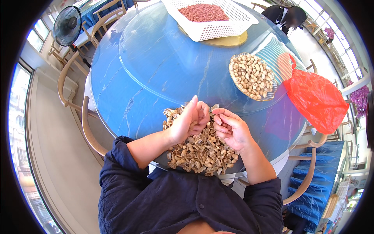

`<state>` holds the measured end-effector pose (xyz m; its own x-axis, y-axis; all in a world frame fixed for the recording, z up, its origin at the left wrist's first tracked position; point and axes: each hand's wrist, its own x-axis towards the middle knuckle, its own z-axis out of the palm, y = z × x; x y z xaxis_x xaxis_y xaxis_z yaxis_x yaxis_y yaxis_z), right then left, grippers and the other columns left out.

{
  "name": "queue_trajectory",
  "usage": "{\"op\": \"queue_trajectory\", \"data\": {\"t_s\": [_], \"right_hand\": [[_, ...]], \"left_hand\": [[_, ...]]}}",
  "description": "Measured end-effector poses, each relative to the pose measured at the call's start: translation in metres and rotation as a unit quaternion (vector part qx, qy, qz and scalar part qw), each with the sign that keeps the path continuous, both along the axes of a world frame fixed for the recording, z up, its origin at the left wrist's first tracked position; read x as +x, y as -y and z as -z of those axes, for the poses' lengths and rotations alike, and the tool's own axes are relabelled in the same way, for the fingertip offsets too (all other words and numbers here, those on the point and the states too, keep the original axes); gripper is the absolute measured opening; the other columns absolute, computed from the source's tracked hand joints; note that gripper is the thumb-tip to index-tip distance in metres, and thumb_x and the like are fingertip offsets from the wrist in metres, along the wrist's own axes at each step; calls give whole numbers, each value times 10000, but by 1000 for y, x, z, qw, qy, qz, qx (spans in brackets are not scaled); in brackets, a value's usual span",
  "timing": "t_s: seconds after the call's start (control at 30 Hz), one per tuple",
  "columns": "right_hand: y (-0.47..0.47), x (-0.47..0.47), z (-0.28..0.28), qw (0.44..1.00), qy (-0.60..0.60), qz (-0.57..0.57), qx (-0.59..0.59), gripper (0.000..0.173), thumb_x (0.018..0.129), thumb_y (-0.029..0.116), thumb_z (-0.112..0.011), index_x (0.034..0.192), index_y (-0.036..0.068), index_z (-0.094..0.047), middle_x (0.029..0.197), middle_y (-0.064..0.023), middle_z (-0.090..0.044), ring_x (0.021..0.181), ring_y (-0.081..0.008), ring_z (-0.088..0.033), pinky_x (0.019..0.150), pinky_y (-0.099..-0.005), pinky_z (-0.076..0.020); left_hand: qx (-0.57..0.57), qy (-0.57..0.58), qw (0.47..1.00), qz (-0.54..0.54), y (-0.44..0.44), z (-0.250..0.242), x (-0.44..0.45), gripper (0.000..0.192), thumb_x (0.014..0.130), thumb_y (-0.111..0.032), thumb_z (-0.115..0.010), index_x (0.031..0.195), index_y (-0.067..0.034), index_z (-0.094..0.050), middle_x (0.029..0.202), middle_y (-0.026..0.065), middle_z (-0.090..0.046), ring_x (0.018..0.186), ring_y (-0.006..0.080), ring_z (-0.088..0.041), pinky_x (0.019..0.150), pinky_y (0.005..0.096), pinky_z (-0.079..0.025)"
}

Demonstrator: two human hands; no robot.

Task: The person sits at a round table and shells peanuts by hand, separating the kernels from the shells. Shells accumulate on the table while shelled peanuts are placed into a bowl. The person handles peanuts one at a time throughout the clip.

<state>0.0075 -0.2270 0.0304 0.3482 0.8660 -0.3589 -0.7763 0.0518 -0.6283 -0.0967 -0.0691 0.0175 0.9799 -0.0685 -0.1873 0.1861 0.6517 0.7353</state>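
Observation:
My left hand (191,120) is over the pile of peanut shells (201,152), its fingers curled around what looks like peanuts or shells. Close beside it on the right, my right hand (230,125) has thumb and forefinger pinched together on a small piece of peanut shell (215,108), with reddish kernels visible within its curled fingers. The split shells lie heaped at the near edge of the round blue table. Unshelled peanuts (251,76) fill a clear glass bowl (274,87) to the right. Red-skinned peanut kernels (204,12) lie in a white plastic basket (216,31) at the far side.
A glass turntable (163,67) covers the table's middle. A red plastic bag (318,96) and a ribbed whitish sheet (273,55) lie at the right. Wooden chairs (87,128) surround the table. A standing fan (67,25) is at the far left; another person (283,16) is beyond the table.

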Motion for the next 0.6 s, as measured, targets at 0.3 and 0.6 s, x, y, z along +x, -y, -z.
{"op": "queue_trajectory", "data": {"t_s": [0.3, 0.6], "right_hand": [[0, -17, 13, 836, 546, -8, -47, 218, 804, 105, -703, 992, 12, -645, 793, -1, -635, 569, -28, -502, 509, -200, -402], [-8, -28, 21, 676, 735, 60, 5, 306, 683, 99, -799, 936, 58, -632, 776, -29, -644, 550, -91, -538, 496, -223, -429]], "left_hand": [[-89, -41, 995, 6, 4, 5, 3, 647, 879, -721, -154, 1031, -153, -425, 908, 8, -452, 676, 119, -351, 609, 260, -298], [-185, -20, 982, 19, -1, 15, 3, 639, 885, -706, -216, 1061, -137, -444, 941, 25, -488, 749, 167, -451, 678, 282, -362]]}}
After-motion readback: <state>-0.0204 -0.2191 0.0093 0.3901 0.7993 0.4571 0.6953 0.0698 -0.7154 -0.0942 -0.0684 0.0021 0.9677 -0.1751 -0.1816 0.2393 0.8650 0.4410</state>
